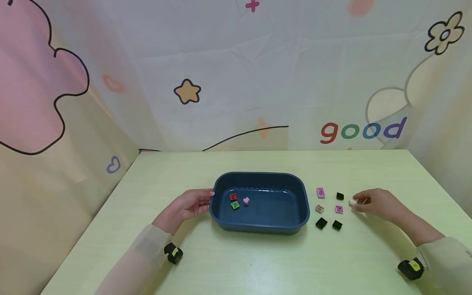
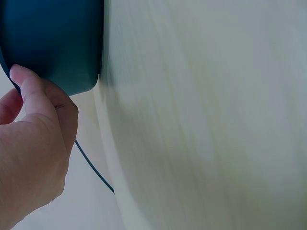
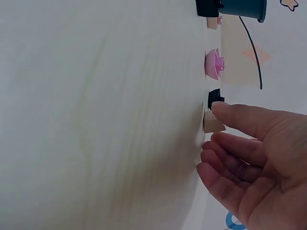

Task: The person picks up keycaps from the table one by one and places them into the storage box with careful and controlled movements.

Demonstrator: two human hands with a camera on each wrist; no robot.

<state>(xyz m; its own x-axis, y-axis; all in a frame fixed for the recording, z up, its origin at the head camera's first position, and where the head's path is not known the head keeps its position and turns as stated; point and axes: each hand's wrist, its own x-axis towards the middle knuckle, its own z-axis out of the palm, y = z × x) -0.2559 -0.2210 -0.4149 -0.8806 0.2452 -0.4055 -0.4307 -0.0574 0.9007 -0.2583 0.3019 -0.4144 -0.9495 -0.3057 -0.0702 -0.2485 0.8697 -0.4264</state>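
Hands, two. Left hand [image 1: 189,203], left of centre in the head frame: fingers bent, nearly closed, pinching the left rim of a blue tray [image 1: 258,228]. Right hand [image 1: 377,203], right of the frame: thumb and forefinger almost together, a small white block [image 1: 352,202] between their tips, at or just above the surface [image 1: 239,262].

Hazards, by judgement: white block liable to slip or spin away, so small a piece being held by fingertips alone; black block [image 1: 340,196] just beside liable to be knocked by the same fingers; tray liable to tip or skid, should the left hand lift or tug its one end, sliding the contents.

Container, one: blue tray, centre of the frame, flat. Contents: red block [image 1: 233,196], green block [image 1: 235,205], pale pink block [image 1: 246,200], grouped toward its left end.

Loose, between tray and right hand: two pink blocks [image 1: 320,192], one beige block [image 1: 319,209], two further black blocks [image 1: 321,223].
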